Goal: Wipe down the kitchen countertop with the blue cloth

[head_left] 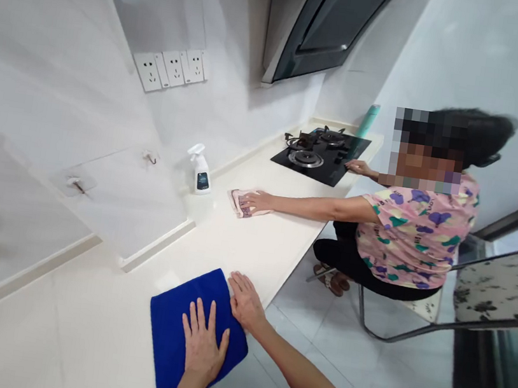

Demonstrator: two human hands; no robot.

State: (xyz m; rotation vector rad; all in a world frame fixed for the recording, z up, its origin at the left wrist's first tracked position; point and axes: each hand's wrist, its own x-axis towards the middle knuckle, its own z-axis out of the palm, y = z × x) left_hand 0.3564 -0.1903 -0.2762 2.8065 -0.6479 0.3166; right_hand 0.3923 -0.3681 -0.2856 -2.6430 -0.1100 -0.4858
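Observation:
A blue cloth [168, 329] lies spread flat on the white countertop [128, 304], its right side reaching the counter's front edge. My left hand [205, 346] rests palm down on the cloth with its fingers spread. Beside the cloth's upper right edge, my right hand [246, 303] lies on the counter with fingers stretched out. Its palm hides a little of the edge, so I cannot tell whether it touches the cloth.
A seated person [417, 235] presses a pink cloth [243, 203] on the counter with one hand. Their other hand is by the black gas stove [315, 154]. A white spray bottle [200, 172] stands near the wall, below sockets [173, 67]. A range hood [331, 24] juts out above.

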